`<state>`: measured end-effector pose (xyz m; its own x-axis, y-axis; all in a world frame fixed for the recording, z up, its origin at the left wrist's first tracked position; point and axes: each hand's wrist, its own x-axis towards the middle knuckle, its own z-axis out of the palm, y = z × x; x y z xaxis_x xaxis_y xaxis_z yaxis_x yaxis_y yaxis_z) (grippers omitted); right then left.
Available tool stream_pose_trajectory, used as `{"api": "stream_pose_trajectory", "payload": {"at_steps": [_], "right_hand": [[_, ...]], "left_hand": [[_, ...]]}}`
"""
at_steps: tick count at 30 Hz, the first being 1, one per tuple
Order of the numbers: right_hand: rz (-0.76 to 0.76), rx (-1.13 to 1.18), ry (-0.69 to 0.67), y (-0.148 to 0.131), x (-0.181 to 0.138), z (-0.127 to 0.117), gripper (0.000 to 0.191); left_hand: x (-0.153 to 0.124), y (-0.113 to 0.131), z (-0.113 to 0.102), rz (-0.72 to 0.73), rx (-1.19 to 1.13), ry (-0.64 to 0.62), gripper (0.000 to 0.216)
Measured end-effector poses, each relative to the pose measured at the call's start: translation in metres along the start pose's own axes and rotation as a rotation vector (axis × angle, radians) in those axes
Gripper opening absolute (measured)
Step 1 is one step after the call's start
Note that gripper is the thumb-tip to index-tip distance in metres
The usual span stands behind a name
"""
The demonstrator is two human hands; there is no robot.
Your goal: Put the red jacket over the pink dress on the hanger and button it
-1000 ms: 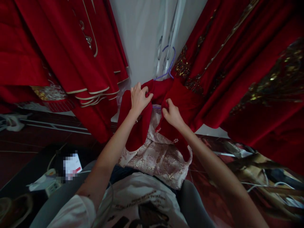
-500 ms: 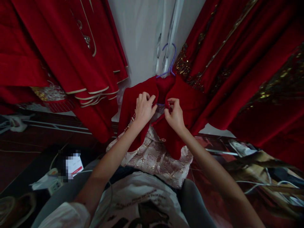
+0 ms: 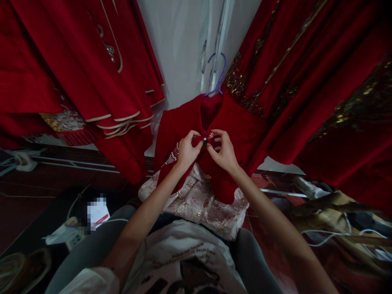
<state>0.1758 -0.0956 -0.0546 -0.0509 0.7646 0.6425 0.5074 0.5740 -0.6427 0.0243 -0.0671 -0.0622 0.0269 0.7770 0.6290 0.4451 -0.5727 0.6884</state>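
Observation:
A small red velvet jacket (image 3: 245,130) hangs on a purple hanger (image 3: 216,83) in front of me, over a pale pink brocade garment (image 3: 202,204). My left hand (image 3: 187,150) pinches the jacket's left front edge at chest height. My right hand (image 3: 223,152) pinches the right front edge. The two edges meet between my fingertips at a small beaded fastening (image 3: 208,137). A string of pearl beads (image 3: 174,153) hangs beside my left wrist.
Long red robes with gold trim (image 3: 92,73) hang on the left, and gold-embroidered red garments (image 3: 321,90) on the right. A white wall (image 3: 180,49) is behind. A power strip (image 3: 70,237) and cables lie on the dark floor at lower left, more cables (image 3: 330,237) at right.
My hands moved down and together from the jacket's collar to the front opening, pulling the two red edges closed. The jacket now hangs flatter on the hanger.

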Motion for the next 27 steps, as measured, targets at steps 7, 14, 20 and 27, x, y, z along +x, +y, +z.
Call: {"api": "stream_pose_trajectory", "payload": {"at_steps": [7,14,20,27], "right_hand": [[-0.015,0.024,0.020,-0.001,-0.001,0.000,0.038],[-0.024,0.030,0.106,-0.002,-0.002,-0.004,0.023],[0.009,0.017,0.150,-0.004,0.000,-0.004,0.024],[0.009,0.045,0.140,-0.008,0.002,-0.010,0.027]], "left_hand": [[0.008,0.010,-0.009,0.118,0.031,-0.105,0.015],[0.008,0.016,-0.016,0.195,0.007,-0.223,0.009],[0.012,0.023,-0.022,0.286,0.071,-0.287,0.009],[0.028,0.030,-0.025,0.340,0.173,-0.326,0.012]]}}
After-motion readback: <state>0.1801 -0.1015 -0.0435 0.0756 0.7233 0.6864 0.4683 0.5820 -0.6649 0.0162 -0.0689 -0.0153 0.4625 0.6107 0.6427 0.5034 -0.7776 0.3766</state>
